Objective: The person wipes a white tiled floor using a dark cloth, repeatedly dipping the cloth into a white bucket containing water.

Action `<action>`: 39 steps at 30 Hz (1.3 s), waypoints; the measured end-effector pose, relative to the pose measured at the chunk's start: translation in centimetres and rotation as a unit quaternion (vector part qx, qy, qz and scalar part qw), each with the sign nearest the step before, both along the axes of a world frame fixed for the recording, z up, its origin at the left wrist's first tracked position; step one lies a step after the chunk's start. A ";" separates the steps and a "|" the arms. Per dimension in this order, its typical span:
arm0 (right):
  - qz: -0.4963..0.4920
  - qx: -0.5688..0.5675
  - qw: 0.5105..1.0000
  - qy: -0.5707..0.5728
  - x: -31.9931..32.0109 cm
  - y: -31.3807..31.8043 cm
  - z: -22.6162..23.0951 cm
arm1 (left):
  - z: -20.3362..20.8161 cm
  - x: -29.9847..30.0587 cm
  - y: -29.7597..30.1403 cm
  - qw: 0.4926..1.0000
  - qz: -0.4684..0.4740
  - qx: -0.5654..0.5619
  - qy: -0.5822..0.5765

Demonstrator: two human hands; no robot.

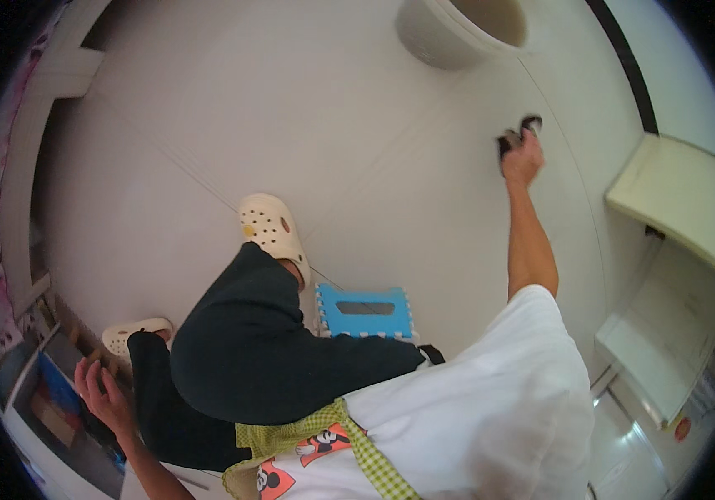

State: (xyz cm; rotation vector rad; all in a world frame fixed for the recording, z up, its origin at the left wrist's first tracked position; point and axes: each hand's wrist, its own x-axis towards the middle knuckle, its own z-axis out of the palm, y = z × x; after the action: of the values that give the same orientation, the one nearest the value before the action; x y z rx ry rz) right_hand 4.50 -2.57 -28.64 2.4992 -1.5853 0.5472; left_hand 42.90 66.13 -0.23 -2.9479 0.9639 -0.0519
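Seemingly mid-work, the right hand (524,157) grips a dark object (504,147), bucket (434,37) ahead; the half-open left hand (105,398) looks empty.

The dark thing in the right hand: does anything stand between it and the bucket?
Nothing visible does; only pale floor shows between the dark thing, blurred in the right hand, and the bucket.

A white shirt (491,392) tops dark trousers (232,350).

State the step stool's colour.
The step stool is light blue and white, best seen in the head view.
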 end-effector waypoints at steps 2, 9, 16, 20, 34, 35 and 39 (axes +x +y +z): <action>0.107 0.023 0.993 -0.047 3.0 4.1 0.7 | -1.0 0.2 0.1 0.999 0.044 -0.027 0.016; 0.457 0.257 0.851 0.017 9.0 26.8 -2.5 | -3.9 -0.2 -1.0 0.996 -0.045 -0.069 0.028; 0.373 0.162 0.909 0.091 5.5 15.9 -8.5 | -3.7 -2.2 1.3 0.997 0.003 -0.049 0.057; 0.125 0.140 0.938 0.292 0.3 -1.8 -6.8 | -3.7 -2.1 4.7 0.998 0.024 -0.040 0.053; 0.454 0.435 0.772 0.091 35.0 14.8 10.8 | -3.5 0.8 5.8 0.842 0.312 -0.439 0.037; 0.538 0.377 0.750 0.075 37.0 17.2 11.0 | -3.6 1.1 5.6 0.764 0.339 -0.547 0.046; 0.729 0.273 0.586 0.225 44.0 35.0 12.7 | -2.7 1.2 8.6 0.601 0.386 -0.699 0.044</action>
State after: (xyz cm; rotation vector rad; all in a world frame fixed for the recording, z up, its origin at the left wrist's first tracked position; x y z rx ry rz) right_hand 48.52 32.45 -15.95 3.3593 0.9459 -0.6356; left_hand 44.05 74.78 -2.91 -4.2959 -1.1638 -1.0826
